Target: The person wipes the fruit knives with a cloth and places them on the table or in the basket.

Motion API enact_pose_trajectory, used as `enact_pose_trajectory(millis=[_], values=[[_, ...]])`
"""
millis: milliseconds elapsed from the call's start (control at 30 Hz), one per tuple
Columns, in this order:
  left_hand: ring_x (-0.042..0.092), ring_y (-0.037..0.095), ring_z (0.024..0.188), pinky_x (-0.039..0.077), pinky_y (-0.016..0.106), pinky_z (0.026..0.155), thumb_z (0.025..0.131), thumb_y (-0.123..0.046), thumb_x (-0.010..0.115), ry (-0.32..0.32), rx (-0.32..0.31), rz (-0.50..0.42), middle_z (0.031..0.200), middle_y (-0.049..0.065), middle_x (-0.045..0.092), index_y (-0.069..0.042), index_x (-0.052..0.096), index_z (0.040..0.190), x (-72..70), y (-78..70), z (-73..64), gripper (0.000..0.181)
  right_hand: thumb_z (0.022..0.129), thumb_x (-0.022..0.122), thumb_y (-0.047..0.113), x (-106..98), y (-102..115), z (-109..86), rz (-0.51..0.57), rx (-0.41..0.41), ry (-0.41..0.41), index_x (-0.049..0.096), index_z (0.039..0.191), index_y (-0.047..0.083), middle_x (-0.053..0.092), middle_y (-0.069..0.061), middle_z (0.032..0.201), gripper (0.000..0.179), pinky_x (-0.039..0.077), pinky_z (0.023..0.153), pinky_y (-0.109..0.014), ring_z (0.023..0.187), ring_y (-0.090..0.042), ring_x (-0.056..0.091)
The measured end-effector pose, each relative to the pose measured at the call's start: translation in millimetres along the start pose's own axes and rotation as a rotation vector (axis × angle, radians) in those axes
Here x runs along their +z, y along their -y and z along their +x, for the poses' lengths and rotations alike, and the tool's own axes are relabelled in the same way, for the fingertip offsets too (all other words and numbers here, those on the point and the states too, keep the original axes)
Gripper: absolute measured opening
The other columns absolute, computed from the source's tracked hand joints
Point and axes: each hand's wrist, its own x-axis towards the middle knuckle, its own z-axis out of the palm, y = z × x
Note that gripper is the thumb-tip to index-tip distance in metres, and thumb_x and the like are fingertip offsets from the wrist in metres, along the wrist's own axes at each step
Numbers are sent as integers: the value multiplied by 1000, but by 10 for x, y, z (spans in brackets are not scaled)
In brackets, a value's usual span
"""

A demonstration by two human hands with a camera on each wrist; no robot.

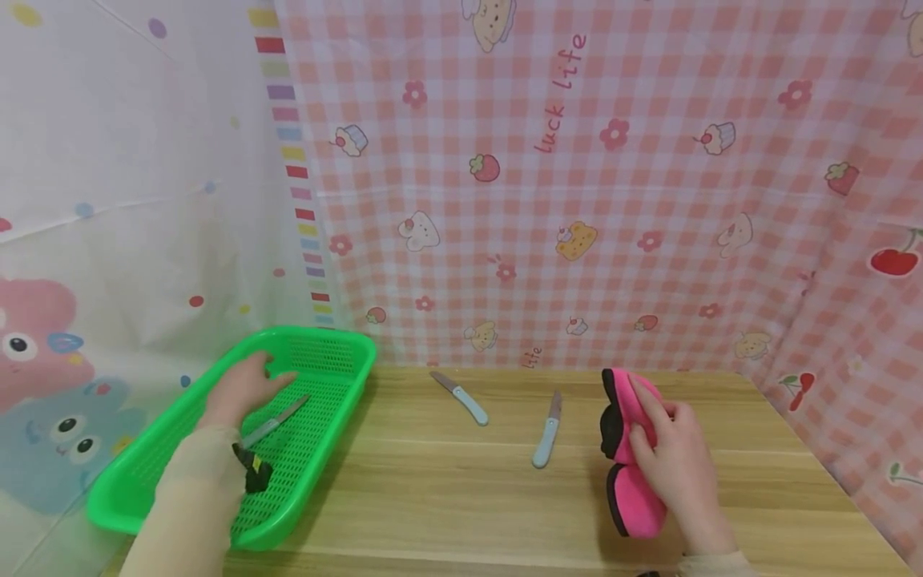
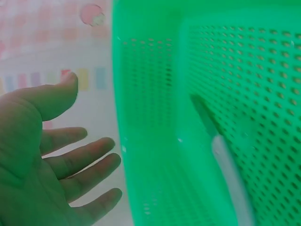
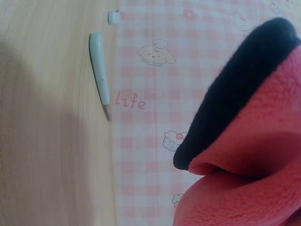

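My left hand (image 1: 245, 391): released, knife (image 1: 270, 426) just beside | Right hand (image 1: 678, 457): grasping pink plush (image 1: 642, 501) | Risk: careless left reach could cut me

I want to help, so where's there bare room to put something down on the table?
Bare table lies on the near side of two loose knives, between the green basket and the pink cloth. More lies right of the right hand. It's crowded in the basket, where the left hand is near another knife.
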Motion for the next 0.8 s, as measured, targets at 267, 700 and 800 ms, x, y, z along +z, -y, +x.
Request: enact_pose_trajectory(millis=[267, 700, 800], values=[[53, 50, 114, 45, 61, 89, 97, -54, 54, -113, 73, -33, 127, 35, 54, 14, 37, 141, -72, -334, -20, 83, 86, 66, 5, -15, -3, 3, -4, -2, -1, 53, 142, 15, 53, -28, 103, 59, 46, 61, -55, 86, -41, 55], [56, 42, 114, 47, 57, 89, 96, -43, 63, -211, 152, -112, 126, 28, 57, 7, 48, 137, 16, -1147, -130, 67, 86, 68, 4, -17, -1, 1, -5, 3, -2, 54, 141, 14, 52, -27, 102, 58, 45, 61, -52, 86, -39, 54], [58, 40, 113, 48, 55, 88, 95, -43, 65, -212, 185, -103, 127, 25, 58, 5, 50, 136, 119, -1329, -130, 65, 85, 68, 4, -15, -9, 3, -4, -2, -6, 54, 141, 13, 52, -27, 102, 58, 45, 63, -53, 86, -40, 54]])
